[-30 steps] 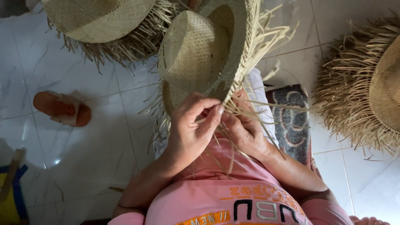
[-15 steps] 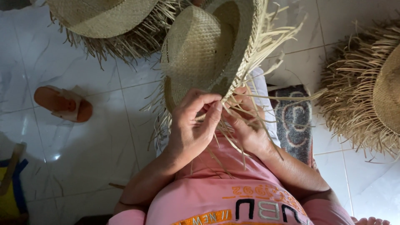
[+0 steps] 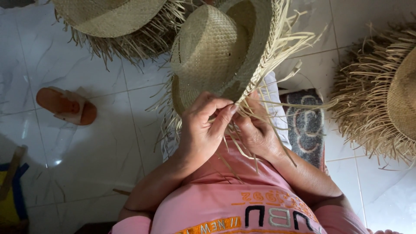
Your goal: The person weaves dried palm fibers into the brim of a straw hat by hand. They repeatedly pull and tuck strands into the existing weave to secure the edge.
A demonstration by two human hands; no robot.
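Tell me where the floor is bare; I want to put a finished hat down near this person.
Bare tile lies between the orange sandal, the upper-left fringed hat and the left forearm. A smaller patch shows at lower right, below the right-hand hat. The centre is crowded: both hands work the held hat beside a patterned mat.

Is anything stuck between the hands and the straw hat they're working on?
No, nothing visible. The left hand and right hand both touch the woven straw hat directly at its brim, fingers pinching the loose straw strands. The other hats and the sandal lie apart on the floor.
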